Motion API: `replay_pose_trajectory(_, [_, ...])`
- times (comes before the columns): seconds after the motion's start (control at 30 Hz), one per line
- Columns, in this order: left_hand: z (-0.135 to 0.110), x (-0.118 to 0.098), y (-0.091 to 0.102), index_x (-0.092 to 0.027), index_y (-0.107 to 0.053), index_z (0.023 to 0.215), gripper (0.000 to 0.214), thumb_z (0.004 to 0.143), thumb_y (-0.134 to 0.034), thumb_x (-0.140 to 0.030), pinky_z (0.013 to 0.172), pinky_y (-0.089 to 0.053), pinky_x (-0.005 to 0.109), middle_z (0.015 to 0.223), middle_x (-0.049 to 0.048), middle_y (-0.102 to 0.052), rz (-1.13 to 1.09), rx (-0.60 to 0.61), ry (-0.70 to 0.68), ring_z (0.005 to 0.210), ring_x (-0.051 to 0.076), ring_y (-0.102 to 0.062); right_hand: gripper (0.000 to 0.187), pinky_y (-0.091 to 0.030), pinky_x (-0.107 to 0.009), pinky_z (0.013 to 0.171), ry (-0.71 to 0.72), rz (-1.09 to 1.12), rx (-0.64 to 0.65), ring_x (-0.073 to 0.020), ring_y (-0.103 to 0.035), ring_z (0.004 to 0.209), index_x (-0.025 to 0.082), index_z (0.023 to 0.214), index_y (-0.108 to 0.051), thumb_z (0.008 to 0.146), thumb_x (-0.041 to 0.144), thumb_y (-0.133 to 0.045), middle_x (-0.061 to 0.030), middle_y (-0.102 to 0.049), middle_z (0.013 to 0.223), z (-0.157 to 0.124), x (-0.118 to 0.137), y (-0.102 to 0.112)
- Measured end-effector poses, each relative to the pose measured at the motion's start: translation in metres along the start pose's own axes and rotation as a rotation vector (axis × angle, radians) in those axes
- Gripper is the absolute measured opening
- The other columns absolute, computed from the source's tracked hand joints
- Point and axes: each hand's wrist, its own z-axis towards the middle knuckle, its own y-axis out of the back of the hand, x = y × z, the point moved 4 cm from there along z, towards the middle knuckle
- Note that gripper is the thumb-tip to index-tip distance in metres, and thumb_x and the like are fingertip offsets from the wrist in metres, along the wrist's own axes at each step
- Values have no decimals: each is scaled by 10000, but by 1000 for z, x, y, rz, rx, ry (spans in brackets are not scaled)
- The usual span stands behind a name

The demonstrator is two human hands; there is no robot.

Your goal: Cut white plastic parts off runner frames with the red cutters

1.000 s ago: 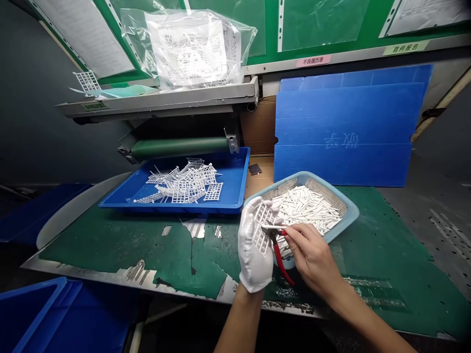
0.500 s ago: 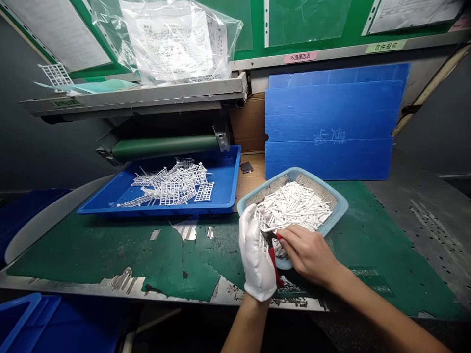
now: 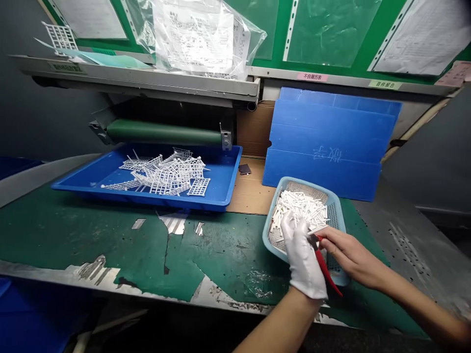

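Note:
My left hand (image 3: 302, 256), in a white glove, is closed around a white plastic lattice part that is mostly hidden behind the glove, held over the light blue basket (image 3: 337, 212). My bare right hand (image 3: 349, 256) grips red-handled cutters (image 3: 325, 268), whose jaws meet the part at the glove's fingertips. The basket holds a heap of white plastic sticks (image 3: 300, 208).
A blue tray (image 3: 110, 172) with several white lattice frames (image 3: 167, 172) sits at the back left under a green conveyor roller (image 3: 164, 132). Blue corrugated sheets (image 3: 327, 137) lean against the wall behind the basket. The green mat (image 3: 110, 235) is torn near the front edge.
The view has swung left, so hands and basket now lie further right. Both hands stay together over the basket, with the lattice part now more hidden behind the glove.

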Motion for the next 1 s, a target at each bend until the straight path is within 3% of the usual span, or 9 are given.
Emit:
replay_pose_trajectory(0.13, [27, -16, 13, -201, -584, 1263, 486, 811, -679, -353, 977, -514, 355, 1221, 109, -664, 2, -92, 32, 1154, 252, -638, 338, -438, -382, 866, -97, -66, -119, -234, -559, 1014, 259, 1141, -576, 1061, 461, -317, -55, -607, 1115, 10, 13, -24])
replay_pose_trajectory(0.27, [25, -26, 30, -226, -575, 1257, 478, 812, -683, -364, 977, -511, 358, 1223, 92, -661, 18, -211, -44, 1150, 239, -642, 329, -444, -368, 811, 30, -120, -166, -223, -576, 954, 238, 1158, -602, 1064, 396, -329, -69, -611, 1058, 13, 21, -38])
replay_pose_trajectory(0.33, [14, -28, 34, -237, -575, 1246, 445, 822, -673, -332, 999, -497, 358, 1240, 81, -656, 31, -238, -103, 1177, 230, -627, 326, -448, -354, 785, 121, -111, -169, -212, -583, 922, 229, 1206, -604, 1063, 367, -345, -77, -610, 1042, 10, 22, -36])
replay_pose_trajectory(0.43, [-4, -27, 36, -235, -604, 1198, 358, 847, -632, -297, 1016, -484, 351, 1239, 78, -662, 13, -246, -150, 1200, 227, -612, 339, -458, -343, 779, 226, -88, -75, -200, -594, 901, 227, 1243, -610, 1061, 348, -350, -79, -620, 1036, 8, 22, -30])
replay_pose_trajectory(0.53, [-13, -26, 35, -247, -614, 1213, 345, 883, -570, -339, 995, -499, 358, 1247, 79, -665, -46, -235, -143, 1188, 231, -621, 377, -481, -348, 812, 275, -100, 38, -220, -606, 936, 234, 1274, -602, 1000, 470, -498, -77, -635, 1072, 8, 26, -23])
replay_pose_trajectory(0.6, [-14, -27, 35, -245, -618, 1235, 373, 886, -550, -359, 991, -505, 366, 1240, 80, -672, -98, -222, -133, 1182, 234, -627, 623, -495, -371, 869, 289, -180, 71, -265, -596, 1030, 224, 1370, -532, 863, 558, -676, -101, -611, 1183, 6, 32, -19])
replay_pose_trajectory(0.67, [-13, -31, 35, -229, -636, 1234, 388, 881, -549, -364, 993, -508, 371, 1208, 89, -690, -123, -207, -121, 1167, 240, -639, 849, -505, -381, 900, 275, -273, 100, -298, -564, 1112, 216, 1470, -415, 761, 515, -772, -128, -551, 1289, 3, 40, -17])
replay_pose_trajectory(0.83, [-12, -45, 31, -185, -682, 1172, 374, 884, -543, -379, 956, -525, 377, 1096, 107, -727, -110, -157, -55, 1022, 240, -696, 927, -531, -341, 841, 210, -357, 155, -258, -542, 1054, 235, 1555, -243, 739, 263, -683, -114, -520, 1259, -3, 58, -14])
replay_pose_trajectory(1.0, [-7, -55, 33, -169, -674, 1150, 364, 854, -599, -366, 908, -531, 353, 1069, 95, -722, -146, -199, -1, 922, 206, -701, 913, -512, -393, 861, 321, -517, 65, -280, -509, 1054, 182, 1579, -190, 776, 231, -622, -136, -544, 1217, 2, 64, -13])
